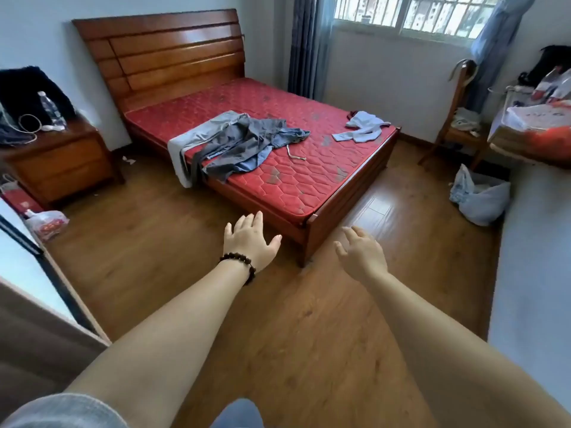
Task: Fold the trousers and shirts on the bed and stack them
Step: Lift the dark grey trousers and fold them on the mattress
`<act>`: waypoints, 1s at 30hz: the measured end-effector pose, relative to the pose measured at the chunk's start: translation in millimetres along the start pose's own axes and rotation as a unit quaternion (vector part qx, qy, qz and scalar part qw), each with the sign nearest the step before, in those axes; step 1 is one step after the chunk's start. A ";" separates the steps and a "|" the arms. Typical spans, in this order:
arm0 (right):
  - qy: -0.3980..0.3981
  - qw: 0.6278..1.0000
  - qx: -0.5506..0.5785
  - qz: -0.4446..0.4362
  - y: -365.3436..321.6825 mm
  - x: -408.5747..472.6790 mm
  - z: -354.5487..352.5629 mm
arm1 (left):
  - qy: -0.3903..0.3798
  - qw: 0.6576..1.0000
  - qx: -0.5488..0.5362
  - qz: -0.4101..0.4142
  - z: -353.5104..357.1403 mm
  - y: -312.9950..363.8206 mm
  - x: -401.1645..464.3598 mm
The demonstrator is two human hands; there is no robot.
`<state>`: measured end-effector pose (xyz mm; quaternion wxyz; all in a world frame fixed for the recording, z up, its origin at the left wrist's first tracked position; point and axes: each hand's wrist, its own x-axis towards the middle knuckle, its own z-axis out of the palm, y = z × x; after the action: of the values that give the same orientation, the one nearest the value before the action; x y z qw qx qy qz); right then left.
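On the bed (278, 180), two unfolded clothes heaps (234, 143); both hands' grips spread, empty.

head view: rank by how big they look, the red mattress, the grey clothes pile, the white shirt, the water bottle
1. red mattress
2. grey clothes pile
3. white shirt
4. water bottle

All sit at a similar distance from the camera, so the order is fairly safe; the pile also hangs over the mattress edge.

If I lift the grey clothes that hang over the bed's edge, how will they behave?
The grey clothes are probably floppy: they lie crumpled and droop over the mattress edge. Several pieces overlap, so one may drag the others.
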<state>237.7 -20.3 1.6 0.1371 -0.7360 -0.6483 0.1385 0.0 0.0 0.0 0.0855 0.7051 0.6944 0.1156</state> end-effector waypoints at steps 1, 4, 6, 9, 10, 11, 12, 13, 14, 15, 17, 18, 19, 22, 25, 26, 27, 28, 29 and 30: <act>-0.004 1.000 -0.004 -0.012 -5.0 4.7 3.9 | -0.001 1.000 0.005 -0.012 -1.5 -6.1 0.1; -0.024 0.999 -0.008 -0.035 -25.0 22.9 14.8 | 0.011 0.999 0.016 -0.043 -1.3 -30.4 7.7; -0.031 0.998 -0.011 -0.054 -41.9 38.1 25.1 | 0.013 0.998 0.018 -0.062 -1.9 -48.2 16.1; -0.038 0.996 -0.016 -0.083 -69.8 64.5 39.1 | 0.017 0.996 0.028 -0.087 -4.4 -75.9 35.0; -0.044 0.995 -0.020 -0.093 -80.0 74.0 44.7 | 0.016 0.995 0.028 -0.095 -4.6 -85.5 43.2; -0.050 0.993 -0.024 -0.101 -90.0 84.8 50.7 | 0.018 0.994 0.026 -0.102 -4.1 -94.8 52.3; -0.057 0.992 -0.025 -0.107 -100.1 96.7 57.0 | 0.019 0.994 0.025 -0.107 -3.5 -104.2 62.6; -0.062 0.991 -0.028 -0.113 -110.4 110.0 63.2 | 0.019 0.993 0.023 -0.111 -2.6 -114.6 74.8; -0.067 0.990 -0.031 -0.119 -121.2 124.7 69.6 | 0.021 0.993 0.022 -0.115 -2.0 -125.7 88.5; -0.070 0.989 -0.035 -0.123 -132.5 140.5 76.1 | 0.023 0.993 0.022 -0.118 -1.1 -137.2 104.1; -0.077 0.988 -0.040 -0.126 -158.0 175.0 88.6 | 0.018 0.991 0.024 -0.130 -1.0 -162.3 138.0; -0.081 0.988 -0.040 -0.128 -173.0 193.1 94.6 | 0.013 0.991 0.022 -0.135 -1.7 -175.8 156.4; -0.083 0.987 -0.040 -0.130 -188.5 212.0 100.9 | 0.010 0.990 0.021 -0.138 -2.7 -189.5 175.9; -0.085 0.986 -0.044 -0.134 -235.4 268.0 117.4 | 0.010 0.990 0.017 -0.140 -10.4 -228.9 234.6; -0.089 0.986 -0.045 -0.132 -280.3 315.3 130.3 | 0.021 0.991 0.015 -0.135 -27.2 -265.0 288.5; -0.090 0.986 -0.046 -0.134 -293.5 329.0 134.1 | 0.024 0.991 0.017 -0.134 -33.3 -276.1 305.0; -0.089 0.985 -0.049 -0.138 -305.0 342.4 137.6 | 0.027 0.991 0.019 -0.133 -38.9 -286.6 321.6; -0.089 0.985 -0.051 -0.139 -314.5 355.2 140.7 | 0.029 0.990 0.021 -0.133 -43.5 -295.7 336.8; -0.090 0.985 -0.052 -0.138 -321.9 367.4 143.2 | 0.029 0.990 0.022 -0.133 -47.2 -303.8 351.0; -0.090 0.985 -0.051 -0.135 -327.8 379.5 145.0 | 0.030 0.991 0.022 -0.132 -49.9 -311.0 364.7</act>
<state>-72.1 399.5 -17.3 0.0579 -0.6327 -0.7574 0.1511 -309.2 368.9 -23.5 0.0636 0.6053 0.7859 0.1088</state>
